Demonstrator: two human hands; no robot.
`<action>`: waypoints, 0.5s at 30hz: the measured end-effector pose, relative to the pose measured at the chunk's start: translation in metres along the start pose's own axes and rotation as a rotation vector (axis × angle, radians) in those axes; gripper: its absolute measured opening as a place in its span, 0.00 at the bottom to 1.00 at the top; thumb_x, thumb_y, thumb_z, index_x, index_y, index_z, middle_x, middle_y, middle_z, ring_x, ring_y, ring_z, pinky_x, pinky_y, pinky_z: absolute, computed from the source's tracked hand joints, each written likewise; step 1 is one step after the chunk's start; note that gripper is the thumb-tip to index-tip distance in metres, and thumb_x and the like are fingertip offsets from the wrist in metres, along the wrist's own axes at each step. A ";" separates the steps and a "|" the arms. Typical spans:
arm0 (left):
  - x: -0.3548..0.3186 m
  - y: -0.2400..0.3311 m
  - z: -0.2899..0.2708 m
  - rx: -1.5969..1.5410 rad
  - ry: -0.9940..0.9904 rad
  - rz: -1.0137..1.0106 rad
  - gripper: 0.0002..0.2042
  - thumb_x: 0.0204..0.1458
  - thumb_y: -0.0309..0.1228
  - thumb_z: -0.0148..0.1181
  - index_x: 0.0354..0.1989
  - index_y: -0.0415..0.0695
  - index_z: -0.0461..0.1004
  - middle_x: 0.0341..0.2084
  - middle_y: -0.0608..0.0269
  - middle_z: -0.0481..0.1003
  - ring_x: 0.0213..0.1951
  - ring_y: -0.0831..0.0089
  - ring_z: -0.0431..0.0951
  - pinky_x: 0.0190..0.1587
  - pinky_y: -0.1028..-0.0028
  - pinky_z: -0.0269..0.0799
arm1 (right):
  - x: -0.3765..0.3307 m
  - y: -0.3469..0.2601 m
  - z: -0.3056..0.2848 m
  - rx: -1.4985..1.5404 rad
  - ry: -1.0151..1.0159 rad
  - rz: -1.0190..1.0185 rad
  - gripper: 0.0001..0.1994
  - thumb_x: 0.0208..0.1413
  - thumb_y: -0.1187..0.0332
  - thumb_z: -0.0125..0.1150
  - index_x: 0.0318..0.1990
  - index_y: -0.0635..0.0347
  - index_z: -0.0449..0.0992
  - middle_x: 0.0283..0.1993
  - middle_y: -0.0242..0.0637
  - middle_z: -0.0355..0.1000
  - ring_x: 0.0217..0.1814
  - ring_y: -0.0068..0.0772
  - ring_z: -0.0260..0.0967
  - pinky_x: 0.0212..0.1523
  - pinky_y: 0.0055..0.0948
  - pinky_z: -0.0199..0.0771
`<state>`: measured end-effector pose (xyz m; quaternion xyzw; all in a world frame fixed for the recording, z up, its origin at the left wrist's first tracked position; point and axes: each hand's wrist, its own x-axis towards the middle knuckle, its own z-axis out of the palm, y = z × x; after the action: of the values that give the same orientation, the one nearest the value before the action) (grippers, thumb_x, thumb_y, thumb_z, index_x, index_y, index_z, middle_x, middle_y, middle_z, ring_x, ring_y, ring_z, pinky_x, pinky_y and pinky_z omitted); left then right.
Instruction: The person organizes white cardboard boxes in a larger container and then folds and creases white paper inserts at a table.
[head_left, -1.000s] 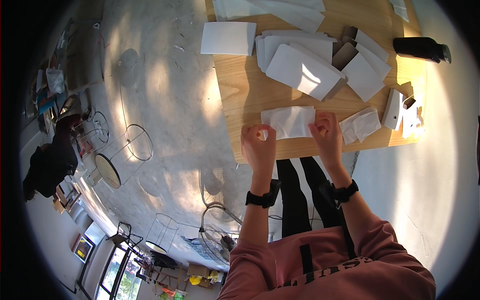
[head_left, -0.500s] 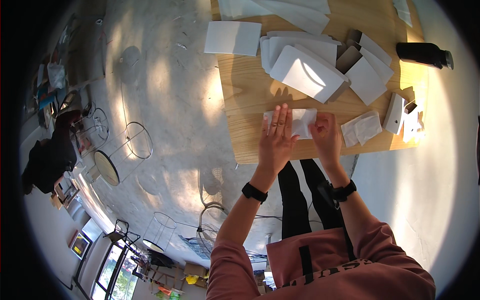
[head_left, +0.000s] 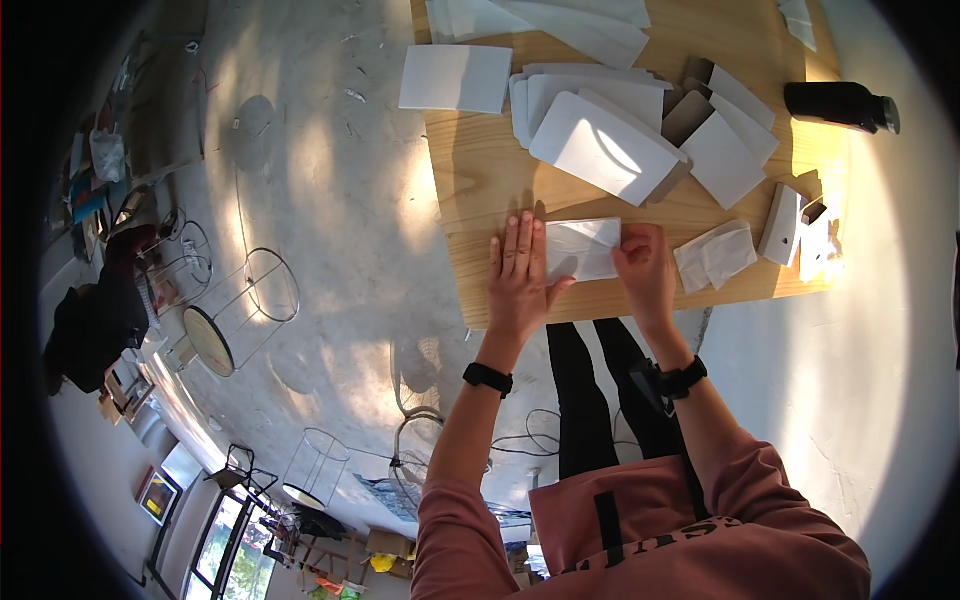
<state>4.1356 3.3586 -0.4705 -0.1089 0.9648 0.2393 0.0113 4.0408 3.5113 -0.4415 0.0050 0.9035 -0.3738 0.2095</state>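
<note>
A small white rectangular piece (head_left: pixel 582 249), like folded thin paper or a flat packet, lies near the table's front edge between my hands. My left hand (head_left: pixel 519 270) rests flat at its left edge, fingers stretched out and thumb spread toward its lower edge. At the right end, my right hand (head_left: pixel 645 272) has its fingers curled and pinched at the edge; they probably grip the white piece, though the fingertips partly hide the contact. To the right of that hand lies a crumpled white packet (head_left: pixel 717 256).
Flat white boxes (head_left: pixel 608 145) are heaped on the wooden table (head_left: pixel 478 190), with a white card (head_left: pixel 456 78) to their left. Small white boxes (head_left: pixel 782 224) stand at the right edge, below a black bottle (head_left: pixel 840 106). White sheets (head_left: pixel 560 25) lie at the back. A stool (head_left: pixel 209 340) is on the floor.
My left hand has slid left off the middle of the white piece to its left edge, uncovering more of it. My right hand stays at the right end.
</note>
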 end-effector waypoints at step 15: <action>-0.003 0.000 -0.004 0.018 -0.068 0.116 0.26 0.56 0.37 0.47 0.63 0.43 0.54 0.64 0.61 0.50 0.66 0.66 0.47 0.63 0.62 0.48 | 0.008 0.003 0.013 1.012 -0.417 0.259 0.12 0.59 0.73 0.46 0.48 0.66 0.66 0.49 0.46 0.70 0.52 0.37 0.69 0.52 0.29 0.69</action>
<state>4.1387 3.3576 -0.4668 -0.0446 0.9706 0.2346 0.0311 4.0387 3.5034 -0.4545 0.1417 0.5431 -0.7251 0.3991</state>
